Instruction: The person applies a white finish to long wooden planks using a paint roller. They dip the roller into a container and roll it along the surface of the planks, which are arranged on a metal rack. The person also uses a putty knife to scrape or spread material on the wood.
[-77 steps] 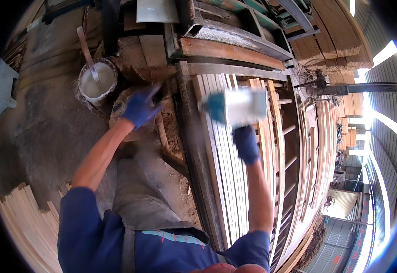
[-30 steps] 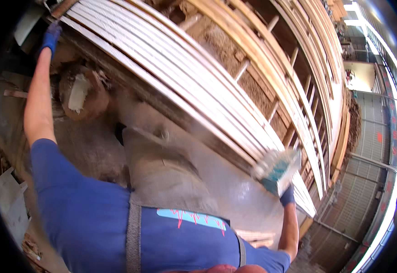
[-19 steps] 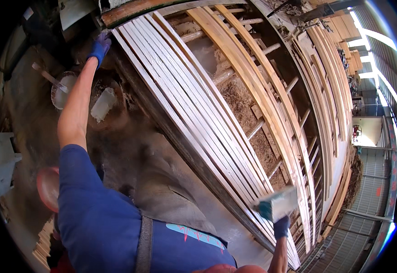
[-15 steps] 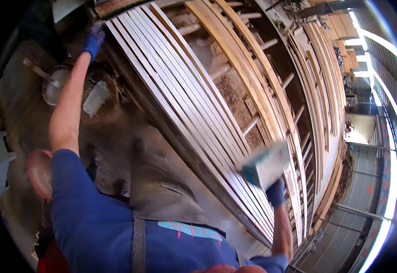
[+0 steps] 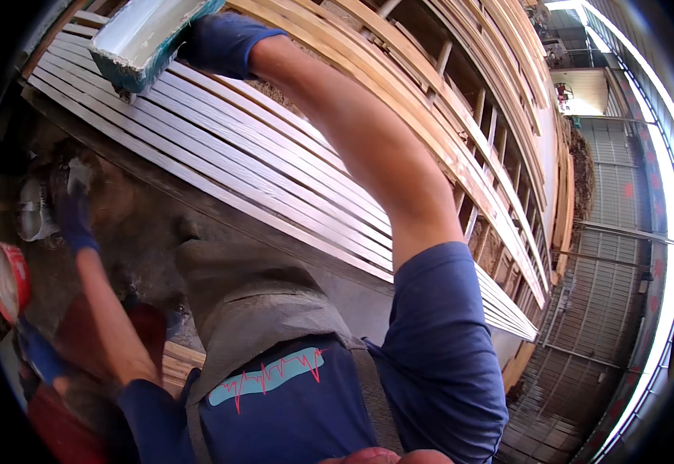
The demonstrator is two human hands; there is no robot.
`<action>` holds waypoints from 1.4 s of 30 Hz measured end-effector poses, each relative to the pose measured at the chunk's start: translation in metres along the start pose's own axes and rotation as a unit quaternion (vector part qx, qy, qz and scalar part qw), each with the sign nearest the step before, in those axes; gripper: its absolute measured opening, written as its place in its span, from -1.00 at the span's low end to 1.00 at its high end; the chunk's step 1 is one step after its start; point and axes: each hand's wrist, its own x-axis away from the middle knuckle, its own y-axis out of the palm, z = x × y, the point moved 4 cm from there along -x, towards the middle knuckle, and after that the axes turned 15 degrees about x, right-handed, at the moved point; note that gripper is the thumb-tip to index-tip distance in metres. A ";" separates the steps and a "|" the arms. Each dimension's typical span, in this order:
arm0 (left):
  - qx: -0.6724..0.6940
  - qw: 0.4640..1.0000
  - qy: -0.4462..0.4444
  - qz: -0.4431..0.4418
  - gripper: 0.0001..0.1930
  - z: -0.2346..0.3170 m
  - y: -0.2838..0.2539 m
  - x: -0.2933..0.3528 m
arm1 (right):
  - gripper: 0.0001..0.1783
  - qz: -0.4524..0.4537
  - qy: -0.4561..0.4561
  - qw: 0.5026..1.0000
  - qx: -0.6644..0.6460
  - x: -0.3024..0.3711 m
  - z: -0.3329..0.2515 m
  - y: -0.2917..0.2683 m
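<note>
My right hand (image 5: 225, 42), in a dark blue glove, grips the side of a rectangular teal trough (image 5: 137, 73) coated white inside. It holds this over the far left end of a row of long white-coated wooden slats (image 5: 221, 147). My left hand (image 5: 73, 216), also gloved in blue, reaches down beside the slats, close to a white-smeared bucket (image 5: 35, 207). Motion smears its fingers, and I cannot make out whether it holds the pale thing by them.
Bare wooden boards (image 5: 352, 85) lie beyond the white slats. At the lower left another person's blue-gloved hand (image 5: 39, 352) is by a red-rimmed bucket (image 5: 10, 280). A corrugated metal wall (image 5: 615, 178) stands at the right.
My right hand has carried the trough from the slats' near right end to their far left end. My left hand has left the slats' far corner and dropped towards the bucket.
</note>
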 end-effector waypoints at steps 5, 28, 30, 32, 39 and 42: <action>-0.193 0.980 -0.029 -0.038 -0.55 -0.135 -0.095 0.193 | -0.67 -0.064 0.017 0.997 -0.049 0.148 0.031 -0.024; -0.493 0.727 -0.428 0.214 -0.57 -0.540 -0.371 0.987 | -0.75 -0.131 0.064 0.989 -0.009 0.960 0.190 -0.116; -0.442 0.752 -0.407 0.270 -0.55 -0.568 -0.376 1.046 | -0.72 -0.048 0.037 0.998 -0.019 1.019 0.210 -0.118; -0.442 0.846 -0.231 0.190 -0.56 -0.596 -0.391 1.109 | -0.71 -0.071 0.014 0.997 -0.010 1.082 0.220 -0.115; -0.463 0.879 -0.075 -0.080 -0.60 -0.737 -0.240 1.221 | -0.76 -0.133 0.078 0.987 -0.038 1.443 0.309 -0.140; -0.338 0.907 -0.219 0.122 -0.47 -0.815 -0.202 1.323 | -0.79 -0.141 0.085 0.986 0.009 1.591 0.343 -0.147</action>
